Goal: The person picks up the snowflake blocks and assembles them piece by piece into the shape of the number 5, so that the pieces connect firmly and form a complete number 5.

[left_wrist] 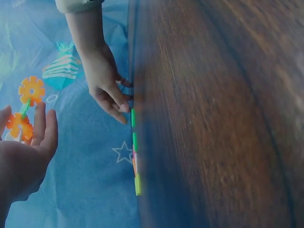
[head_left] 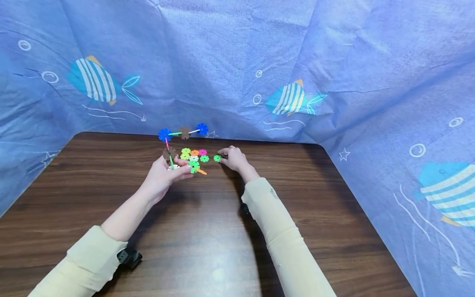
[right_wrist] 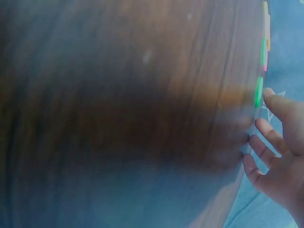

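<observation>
Two hands work apart: my left hand point(head_left: 163, 175) grips the rod frame point(head_left: 171, 149) upright to steady it, while my right hand point(head_left: 233, 158) pinches a green disc point(head_left: 217, 158) off the table point(head_left: 208, 231).

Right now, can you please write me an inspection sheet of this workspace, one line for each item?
Surface: dark brown wooden table, bare in front.
Job's things: rod-and-disc plastic assembly with blue and brown discs; single green plastic snowflake disc.
Clutter: flat cluster of loose coloured plastic discs.
Hands: left hand holds the assembly's lower end; right hand touches the green disc.
Cables: nothing seen.
Surroundings: blue fabric backdrop with striped fish print.
</observation>
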### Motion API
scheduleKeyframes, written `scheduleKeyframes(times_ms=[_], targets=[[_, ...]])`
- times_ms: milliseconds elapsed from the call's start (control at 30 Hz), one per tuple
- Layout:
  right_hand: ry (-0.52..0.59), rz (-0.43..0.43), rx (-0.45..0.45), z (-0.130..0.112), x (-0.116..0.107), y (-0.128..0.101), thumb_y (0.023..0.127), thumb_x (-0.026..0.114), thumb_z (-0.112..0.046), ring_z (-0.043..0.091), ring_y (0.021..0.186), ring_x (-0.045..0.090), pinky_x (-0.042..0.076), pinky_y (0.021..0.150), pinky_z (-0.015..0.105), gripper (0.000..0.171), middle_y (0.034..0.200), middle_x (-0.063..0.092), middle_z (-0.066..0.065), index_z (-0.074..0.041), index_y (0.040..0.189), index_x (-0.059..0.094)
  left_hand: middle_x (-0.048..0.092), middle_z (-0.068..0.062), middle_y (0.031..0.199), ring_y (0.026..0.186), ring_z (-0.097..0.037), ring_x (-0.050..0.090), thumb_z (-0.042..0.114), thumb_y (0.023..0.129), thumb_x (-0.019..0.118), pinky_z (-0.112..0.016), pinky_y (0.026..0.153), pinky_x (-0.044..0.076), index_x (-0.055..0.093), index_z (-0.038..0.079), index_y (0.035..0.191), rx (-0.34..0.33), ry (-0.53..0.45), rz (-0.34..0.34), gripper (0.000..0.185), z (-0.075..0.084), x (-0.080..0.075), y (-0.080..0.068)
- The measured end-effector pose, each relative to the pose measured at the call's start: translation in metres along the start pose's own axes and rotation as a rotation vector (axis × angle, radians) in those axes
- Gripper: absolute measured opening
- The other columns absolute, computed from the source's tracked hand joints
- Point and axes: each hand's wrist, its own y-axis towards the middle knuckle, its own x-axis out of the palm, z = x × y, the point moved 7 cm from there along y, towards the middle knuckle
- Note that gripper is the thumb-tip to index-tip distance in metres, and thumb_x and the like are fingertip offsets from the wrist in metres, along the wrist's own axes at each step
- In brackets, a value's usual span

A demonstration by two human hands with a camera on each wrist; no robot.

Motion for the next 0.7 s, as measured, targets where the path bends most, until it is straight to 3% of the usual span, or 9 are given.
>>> scheduleKeyframes(times_ms=[300,533,700], targets=[[0.023,0.006,0.062,0.003,0.005,-0.002,0.086,0.069,-0.034,0.026,0.112,0.047,0.042,0.089,0.045,0.029,0.115,0.057,0.004,-0.022,0.113,0.068,0.059,-0.002,0.092,0.081,-0.013,0.067,-0.009,0.086,0.061,-0.042,0.083,0.053,0.039,0.006,0.098,0.010,-0.037,0.005,0.029,-0.001,-0.006,-0.003],[0.218,0.031,0.056,0.006,0.003,-0.002,0.078,0.078,-0.020,0.022,0.100,0.058,0.043,0.092,0.036,0.028,0.098,0.068,0.005,-0.009,0.099,0.063,0.060,-0.002,0.088,0.080,-0.013,0.068,-0.008,0.086,0.061,-0.042,0.081,0.053,0.039,0.006,0.094,0.026,-0.046,0.004,0.027,0.006,-0.008,-0.005],[0.348,0.052,0.040,0.009,-0.002,-0.009,0.078,0.076,-0.007,0.015,0.080,0.063,0.047,0.080,0.028,0.022,0.086,0.070,0.008,-0.006,0.092,0.060,0.065,-0.002,0.086,0.080,-0.015,0.070,-0.008,0.086,0.062,-0.044,0.080,0.053,0.040,0.007,0.085,0.047,-0.079,-0.004,0.027,0.012,-0.004,-0.007]])
